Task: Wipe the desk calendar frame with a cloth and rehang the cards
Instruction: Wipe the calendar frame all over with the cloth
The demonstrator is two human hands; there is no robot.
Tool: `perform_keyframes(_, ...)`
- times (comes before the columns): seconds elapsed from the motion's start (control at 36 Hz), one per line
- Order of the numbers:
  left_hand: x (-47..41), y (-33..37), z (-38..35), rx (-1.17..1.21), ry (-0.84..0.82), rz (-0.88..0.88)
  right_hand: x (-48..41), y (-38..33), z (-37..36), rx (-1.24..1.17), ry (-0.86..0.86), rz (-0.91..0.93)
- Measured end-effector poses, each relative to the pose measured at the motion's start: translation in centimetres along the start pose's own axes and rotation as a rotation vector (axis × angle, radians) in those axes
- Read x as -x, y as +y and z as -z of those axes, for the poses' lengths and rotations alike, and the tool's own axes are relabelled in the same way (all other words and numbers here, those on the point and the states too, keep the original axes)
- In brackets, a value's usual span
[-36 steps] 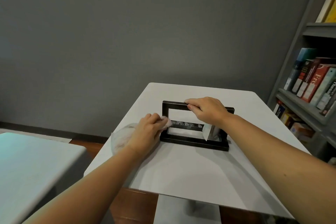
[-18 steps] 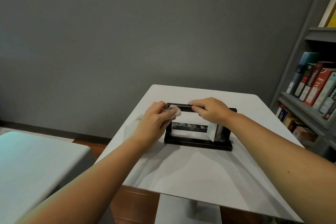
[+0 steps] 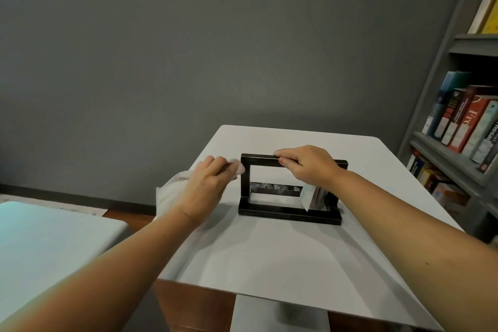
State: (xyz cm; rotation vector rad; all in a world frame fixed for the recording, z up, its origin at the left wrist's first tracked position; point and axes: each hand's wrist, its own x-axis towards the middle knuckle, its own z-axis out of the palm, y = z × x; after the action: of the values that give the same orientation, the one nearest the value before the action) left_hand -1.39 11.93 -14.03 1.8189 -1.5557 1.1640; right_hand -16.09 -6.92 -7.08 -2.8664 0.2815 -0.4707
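Left hand (image 3: 204,186) curled round the thin white cloth (image 3: 168,194), right hand (image 3: 310,167) pinching the top bar of the black rectangular metal frame (image 3: 288,214) beneath it, I fear a hard swipe topples it.

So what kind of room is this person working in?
Probably a study, office or small library: a grey bookshelf packed with books stands on the right, with a white table, a second table beside it, and a plain grey wall.

Study or office room, grey bookshelf (image 3: 469,143) of books (image 3: 466,118), white table (image 3: 269,250), grey wall (image 3: 188,48)
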Motion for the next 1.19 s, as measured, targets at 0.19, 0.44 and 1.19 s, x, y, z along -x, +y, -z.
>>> perform_keyframes(0.19,-2.8,1.9,-1.1,0.024,0.008,-0.025,0.0,-0.1,0.1,0.018,0.012,0.001)
perform_keyframes(0.44,0.5,0.8,-1.3,0.063,-0.120,-0.039,0.2,-0.5,0.2,-0.010,0.003,-0.004)
perform_keyframes(1.19,-2.7,3.2,-0.5,0.268,0.064,0.107,0.1,-0.7,0.2,0.024,0.009,-0.034)
